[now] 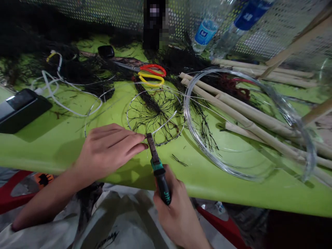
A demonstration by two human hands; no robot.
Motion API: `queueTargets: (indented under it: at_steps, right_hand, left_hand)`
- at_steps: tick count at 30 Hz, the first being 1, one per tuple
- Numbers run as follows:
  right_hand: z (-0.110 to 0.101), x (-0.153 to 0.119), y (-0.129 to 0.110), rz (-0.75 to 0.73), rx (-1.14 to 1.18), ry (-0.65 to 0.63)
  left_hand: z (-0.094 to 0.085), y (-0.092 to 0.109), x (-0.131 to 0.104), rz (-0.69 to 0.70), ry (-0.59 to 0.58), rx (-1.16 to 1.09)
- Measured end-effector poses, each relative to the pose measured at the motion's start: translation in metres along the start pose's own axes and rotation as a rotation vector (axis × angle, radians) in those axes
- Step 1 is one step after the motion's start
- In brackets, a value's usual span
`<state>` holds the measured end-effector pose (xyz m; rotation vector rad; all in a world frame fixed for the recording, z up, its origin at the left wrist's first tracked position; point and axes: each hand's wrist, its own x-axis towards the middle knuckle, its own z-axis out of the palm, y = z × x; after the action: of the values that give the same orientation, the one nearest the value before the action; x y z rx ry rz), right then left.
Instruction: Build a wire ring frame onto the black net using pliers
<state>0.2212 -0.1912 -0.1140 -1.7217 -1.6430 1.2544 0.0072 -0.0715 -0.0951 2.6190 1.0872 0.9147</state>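
Note:
My right hand (176,204) is wrapped round the black and green handles of a pair of pliers (158,169). The jaws of the pliers meet a thin silvery wire (164,122) at the near edge of a wire ring (127,116). Dark, branching strands (158,112) spread from a centre across that ring, which lies on the green tabletop. Left of the jaws, my left hand (109,148) pinches at the ring's edge with thumb and forefinger; the wire between those fingertips is mostly hidden. A few short dark strands (179,160) lie right of the pliers.
A coil of silvery wire (197,138) lies on the right over bamboo sticks (233,107). Scissors with red and yellow handles (151,75) rest behind the ring. A white cable (70,107) runs from a black box (23,107) at left. Plastic bottles (204,34) stand at the back.

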Motion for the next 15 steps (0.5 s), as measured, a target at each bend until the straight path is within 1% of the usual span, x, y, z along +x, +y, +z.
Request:
queueTargets:
  at_steps: [2, 3, 6, 9, 11, 15]
  right_hand:
    - [0.0011, 0.0007, -0.0008, -0.001, -0.027, 0.006]
    - [0.0013, 0.0013, -0.0011, -0.005, -0.033, 0.003]
    - [0.0006, 0.0030, -0.0016, -0.019, -0.032, -0.007]
    - [-0.0005, 0.0031, -0.0013, -0.023, -0.023, -0.009]
    - [-0.0009, 0.0027, -0.0013, -0.015, -0.016, -0.017]
    - [-0.0013, 0.0023, -0.0023, 0.008, -0.002, -0.024]
  left_hand:
    - [0.0005, -0.0009, 0.0021, -0.082, -0.018, -0.039]
    - [0.0011, -0.0014, 0.0034, -0.099, -0.010, -0.045]
    - [0.0035, -0.0033, 0.0065, -0.091, 0.054, -0.061]
    - [0.0044, -0.0040, 0.0070, -0.101, 0.091, -0.153]
    - [0.0035, -0.0030, 0.0063, -0.167, 0.071, -0.227]
    - [0.0008, 0.0000, 0.0061, -0.362, -0.015, -0.374]
